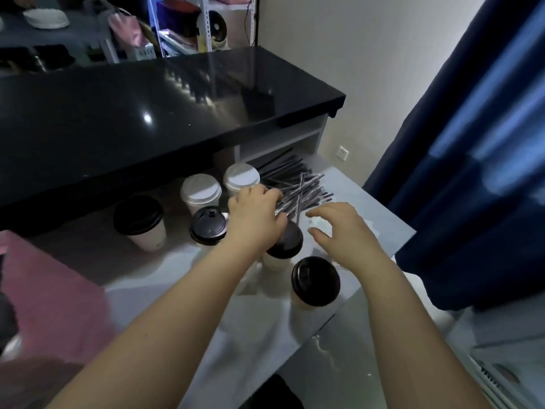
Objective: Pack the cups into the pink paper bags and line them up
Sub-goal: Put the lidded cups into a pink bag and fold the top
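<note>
Now the left hand (256, 215) reaches over the cups (315, 281), its grip curled on a few straws (298, 187) at the near edge of their pile, while the right hand (339, 228) hovers just beside it, grip wide and holding nothing. Six lidded cups stand on the pale desk (165, 278) below a black ledge (147, 113), four with black lids and two with white lids at the back. A pink bag (50, 290) lies blurred at the near left.

Café counter (177, 113), lidded takeaway cups (200, 193), straws (298, 184)
</note>
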`<action>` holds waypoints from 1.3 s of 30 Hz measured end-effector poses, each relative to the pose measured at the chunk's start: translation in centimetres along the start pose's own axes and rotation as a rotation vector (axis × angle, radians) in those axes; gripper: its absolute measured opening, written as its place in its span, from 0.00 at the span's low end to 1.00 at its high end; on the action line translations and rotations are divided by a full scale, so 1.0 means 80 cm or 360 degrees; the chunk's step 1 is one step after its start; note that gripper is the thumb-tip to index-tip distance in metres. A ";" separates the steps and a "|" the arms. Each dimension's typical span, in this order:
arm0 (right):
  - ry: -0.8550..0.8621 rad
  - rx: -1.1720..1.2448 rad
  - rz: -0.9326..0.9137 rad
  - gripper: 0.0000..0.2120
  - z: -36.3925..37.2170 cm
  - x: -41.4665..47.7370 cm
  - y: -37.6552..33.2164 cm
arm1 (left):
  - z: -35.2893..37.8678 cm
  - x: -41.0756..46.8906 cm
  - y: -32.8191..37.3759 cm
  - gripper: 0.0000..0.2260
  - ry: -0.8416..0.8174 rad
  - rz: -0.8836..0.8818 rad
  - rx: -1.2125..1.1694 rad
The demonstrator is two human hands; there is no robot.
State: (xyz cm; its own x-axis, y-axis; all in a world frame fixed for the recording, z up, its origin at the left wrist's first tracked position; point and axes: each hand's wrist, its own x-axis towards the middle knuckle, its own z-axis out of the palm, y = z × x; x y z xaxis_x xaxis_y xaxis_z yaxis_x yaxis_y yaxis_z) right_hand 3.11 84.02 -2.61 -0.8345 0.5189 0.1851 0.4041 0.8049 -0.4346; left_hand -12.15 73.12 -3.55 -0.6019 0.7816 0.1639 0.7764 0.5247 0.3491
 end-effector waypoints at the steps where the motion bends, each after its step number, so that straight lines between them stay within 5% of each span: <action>1: -0.0042 0.0000 -0.0007 0.13 -0.001 0.018 0.023 | 0.010 0.020 0.008 0.18 -0.0018 -0.0002 0.0033; 8: -0.0435 -0.0262 -0.0128 0.17 0.033 0.149 0.139 | 0.066 0.125 0.027 0.18 -0.0164 -0.0012 0.0342; 17: -0.0791 -0.0570 -0.0349 0.32 0.105 0.244 0.182 | 0.105 0.190 0.020 0.23 -0.0460 0.0024 0.0577; 23: -0.0502 -0.0552 -0.0463 0.15 0.121 0.248 0.197 | 0.115 0.187 0.008 0.23 -0.0380 -0.0018 0.0536; 39: -0.0278 -0.0365 -0.0370 0.13 0.080 0.263 0.194 | 0.049 0.170 -0.006 0.20 0.0087 -0.0151 0.0401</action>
State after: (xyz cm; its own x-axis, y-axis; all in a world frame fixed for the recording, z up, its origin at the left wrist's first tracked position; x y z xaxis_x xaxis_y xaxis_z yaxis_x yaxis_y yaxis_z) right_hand -10.58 105.59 -11.08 -0.9573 0.2735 0.0937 0.2530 0.9494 -0.1863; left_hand -20.00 84.82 -5.07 -0.6782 0.7090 0.1934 0.7338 0.6676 0.1258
